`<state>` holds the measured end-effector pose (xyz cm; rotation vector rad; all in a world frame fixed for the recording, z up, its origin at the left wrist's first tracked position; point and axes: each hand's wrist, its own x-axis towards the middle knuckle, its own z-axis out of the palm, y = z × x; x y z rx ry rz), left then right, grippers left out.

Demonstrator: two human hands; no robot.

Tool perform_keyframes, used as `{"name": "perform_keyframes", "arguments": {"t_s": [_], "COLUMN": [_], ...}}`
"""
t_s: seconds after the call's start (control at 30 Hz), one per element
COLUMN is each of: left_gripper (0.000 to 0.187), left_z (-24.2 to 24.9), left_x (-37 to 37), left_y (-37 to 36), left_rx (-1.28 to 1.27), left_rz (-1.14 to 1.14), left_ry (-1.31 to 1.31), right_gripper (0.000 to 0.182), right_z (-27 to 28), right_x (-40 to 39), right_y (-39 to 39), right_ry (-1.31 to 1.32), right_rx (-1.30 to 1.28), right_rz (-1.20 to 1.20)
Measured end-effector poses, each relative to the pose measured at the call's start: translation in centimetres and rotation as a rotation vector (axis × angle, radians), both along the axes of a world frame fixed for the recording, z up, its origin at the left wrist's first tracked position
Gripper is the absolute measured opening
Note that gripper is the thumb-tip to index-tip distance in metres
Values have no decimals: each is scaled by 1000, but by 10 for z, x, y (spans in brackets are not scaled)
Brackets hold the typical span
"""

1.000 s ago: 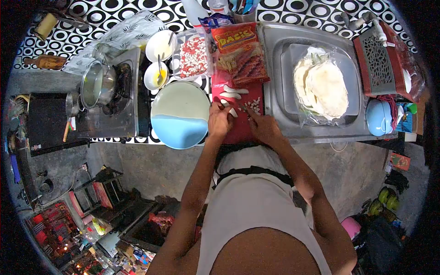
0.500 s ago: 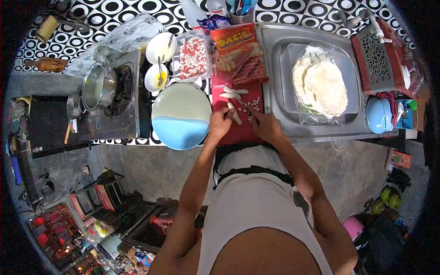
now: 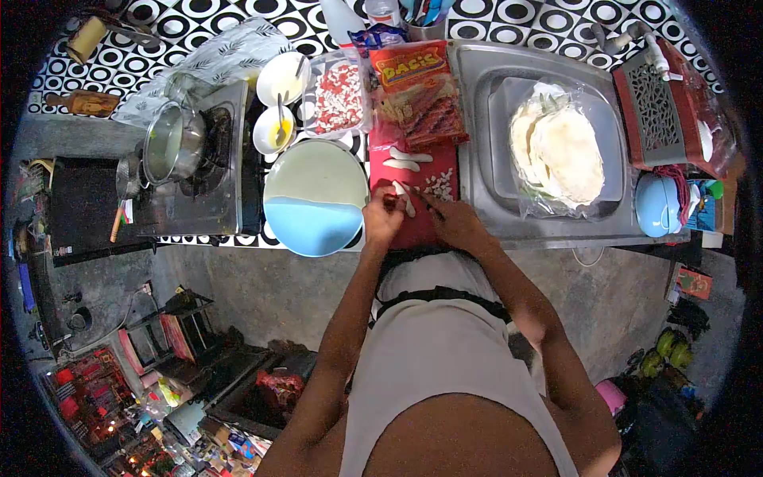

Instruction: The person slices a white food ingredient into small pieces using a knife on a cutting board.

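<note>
On a red cutting board point(image 3: 413, 232), my left hand point(image 3: 384, 216) is closed on a white sausage-like stick point(image 3: 408, 202), its fingertips around the near end. Opposite it, my right hand point(image 3: 458, 222) is closed around a knife point(image 3: 433, 210); most of the handle is hidden in the fist, and the short dark blade points toward the stick. Uncut white sticks point(image 3: 405, 161) lie farther up the board. Small white diced pieces point(image 3: 439, 185) are heaped just beyond my right hand.
Left of the board stand a large plate point(image 3: 314, 171), two small bowls with spoons, and a tub of red and white dice point(image 3: 338, 97). A food packet point(image 3: 417, 91) covers the board's far end. Bagged flatbreads point(image 3: 563, 151) rest in the sink at right; a pot point(image 3: 171, 147) sits on the stove.
My left fingers have shifted on the white stick, curling tighter. The knife has drawn back from the diced pieces toward me. The whole view has shifted slightly.
</note>
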<state>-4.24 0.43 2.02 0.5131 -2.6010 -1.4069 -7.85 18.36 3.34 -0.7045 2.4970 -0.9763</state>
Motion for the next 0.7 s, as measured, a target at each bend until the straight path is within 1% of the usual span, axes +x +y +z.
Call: {"name": "perform_keyframes", "arguments": {"t_s": [0.17, 0.23, 0.3, 0.37, 0.47, 0.53, 0.57, 0.63, 0.7], "left_gripper": [28, 27, 27, 25, 20, 16, 14, 14, 14], "left_z": [-2, -5, -14, -27, 12, -2, -9, -11, -14], "left_x": [1, 1, 1, 0, -7, -10, -12, -14, -15], "left_y": [6, 8, 6, 0, 8, 6, 4, 3, 2], "left_rx": [72, 79, 66, 34, 296, 454, 532, 530, 546], "left_rz": [79, 108, 129, 142, 211, 234, 246, 239, 236], "left_ry": [-106, -64, -36, -28, -76, -47, -32, -54, -62], "right_gripper": [41, 43, 45, 47, 51, 54, 54, 56, 55], "right_z": [20, 24, -6, -12, 17, 24, 22, 15, 5], "right_x": [-1, -1, 3, 5, 4, 3, 3, 5, 5], "right_y": [-2, -3, -3, -3, -11, -13, -14, -16, -22], "right_ry": [-46, -38, 25, 52, 28, -3, 23, 77, 117], "right_rx": [27, 17, 17, 17, 34, 75, 56, 18, 68], "right_rz": [14, 28, 43, 53, 68, 69, 65, 58, 68]}}
